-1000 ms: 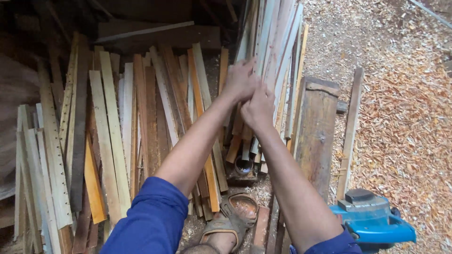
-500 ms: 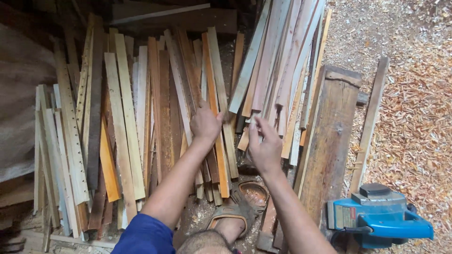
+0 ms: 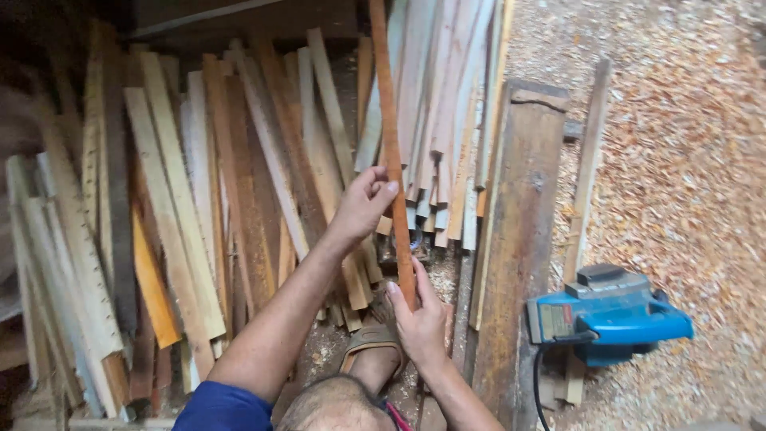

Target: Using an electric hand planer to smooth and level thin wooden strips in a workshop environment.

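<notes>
Head view: left hand (image 3: pixel 363 203) and right hand (image 3: pixel 419 323) each have a closed grip on a narrow reddish wood strip (image 3: pixel 388 136), frame centre, running to the top edge. Slat pile (image 3: pixel 199 199) fills the left. Thick plank (image 3: pixel 519 239) just right; blue power planer (image 3: pixel 610 315) lower right on sawdust (image 3: pixel 686 160). Sandalled foot (image 3: pixel 371 343) below.

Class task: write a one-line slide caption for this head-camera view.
Both hands, left and right, grip a long reddish-brown wooden strip above stacked offcuts.
</notes>
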